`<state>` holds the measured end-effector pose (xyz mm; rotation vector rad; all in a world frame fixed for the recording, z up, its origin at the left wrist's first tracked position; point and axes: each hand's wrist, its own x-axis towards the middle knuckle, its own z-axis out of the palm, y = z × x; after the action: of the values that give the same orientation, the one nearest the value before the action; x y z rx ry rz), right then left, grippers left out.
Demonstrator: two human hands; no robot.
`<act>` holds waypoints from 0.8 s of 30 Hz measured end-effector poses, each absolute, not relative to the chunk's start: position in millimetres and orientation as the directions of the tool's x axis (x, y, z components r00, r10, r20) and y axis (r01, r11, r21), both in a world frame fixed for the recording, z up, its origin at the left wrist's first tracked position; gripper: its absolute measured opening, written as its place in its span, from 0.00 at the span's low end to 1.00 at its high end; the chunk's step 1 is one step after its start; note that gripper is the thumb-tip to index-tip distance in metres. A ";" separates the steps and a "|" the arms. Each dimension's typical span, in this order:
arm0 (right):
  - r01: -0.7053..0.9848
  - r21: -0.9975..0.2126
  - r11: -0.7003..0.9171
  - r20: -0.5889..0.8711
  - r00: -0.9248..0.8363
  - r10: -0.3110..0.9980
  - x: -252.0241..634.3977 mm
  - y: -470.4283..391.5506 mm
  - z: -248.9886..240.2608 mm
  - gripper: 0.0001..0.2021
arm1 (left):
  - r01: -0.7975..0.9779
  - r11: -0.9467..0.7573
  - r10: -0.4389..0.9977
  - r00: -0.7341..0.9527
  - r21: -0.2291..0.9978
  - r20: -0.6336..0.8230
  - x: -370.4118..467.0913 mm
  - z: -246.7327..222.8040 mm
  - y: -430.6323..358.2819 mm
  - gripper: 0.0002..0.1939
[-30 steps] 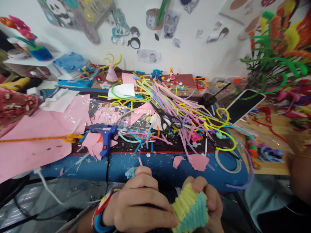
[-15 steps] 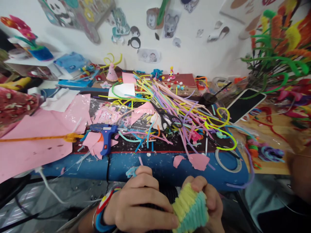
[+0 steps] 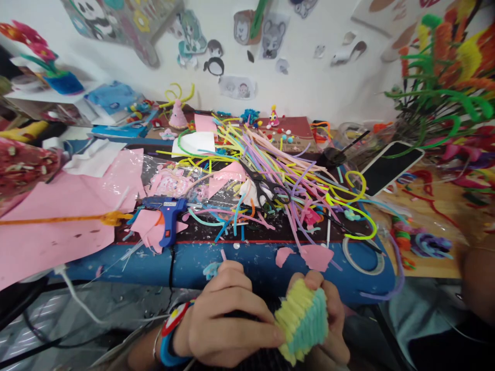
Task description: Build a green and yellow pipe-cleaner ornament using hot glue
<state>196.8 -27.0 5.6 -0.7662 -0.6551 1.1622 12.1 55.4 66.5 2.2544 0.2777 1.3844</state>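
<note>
In front of my lap, my right hand [image 3: 328, 319] grips a fuzzy block of pipe cleaners [image 3: 303, 322], striped yellow on one side and light blue-green on the other. The fingers wrap its right edge and back. My left hand [image 3: 228, 314] has its fingers curled, and the fingertips press on the block's left edge. Part of the left fingers' undersides is hidden. Just beyond the left knuckles, a small light-blue fuzzy piece [image 3: 212, 269] lies at the blue table edge, beside the tip of a pale purple stick [image 3: 223, 255].
A blue glue gun [image 3: 170, 221], black scissors [image 3: 268, 190] and a heap of loose pipe cleaners [image 3: 266, 154] lie on the table. Pink sheets [image 3: 85, 206] spread at left. At right are a tape roll [image 3: 363, 255], a phone [image 3: 392, 167] and another person's arm [image 3: 479, 278].
The pipe-cleaner block and my right hand have risen slightly, and the block has tilted a little. My left hand has shifted slightly to the right and stays against its edge.
</note>
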 end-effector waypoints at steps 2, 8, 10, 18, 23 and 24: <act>-0.599 -0.769 0.225 0.077 0.262 0.962 194.4 -23.9 2.7 0.15 | -0.045 -0.854 0.451 0.432 0.518 0.781 16.2 64.2 53.7 0.07; -0.599 -0.770 0.219 0.060 0.274 0.960 195.8 -21.5 -2.4 0.15 | -0.072 -0.837 0.489 0.348 0.543 0.800 21.4 62.8 52.4 0.06; -0.598 -0.773 0.212 0.053 0.272 0.961 196.2 -22.0 -3.3 0.16 | -0.060 -0.839 0.492 0.345 0.541 0.800 21.4 62.7 53.0 0.05; -0.587 -0.791 0.172 0.014 0.264 0.964 195.3 -24.1 -6.1 0.18 | -0.008 -0.897 0.412 0.346 0.442 0.843 17.8 59.2 53.8 0.04; -0.535 -0.832 0.146 -0.003 0.267 0.964 195.3 -25.0 -3.0 0.19 | 0.016 -0.888 0.437 0.337 0.459 0.834 17.6 59.5 53.4 0.03; -0.502 -0.855 0.132 -0.013 0.274 0.962 195.5 -25.7 -3.0 0.20 | 0.020 -0.891 0.432 0.336 0.453 0.837 18.0 59.6 53.7 0.03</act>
<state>195.5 -25.7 -3.0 -0.8817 -0.6503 1.1778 18.0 53.7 59.6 2.2441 0.4004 1.5742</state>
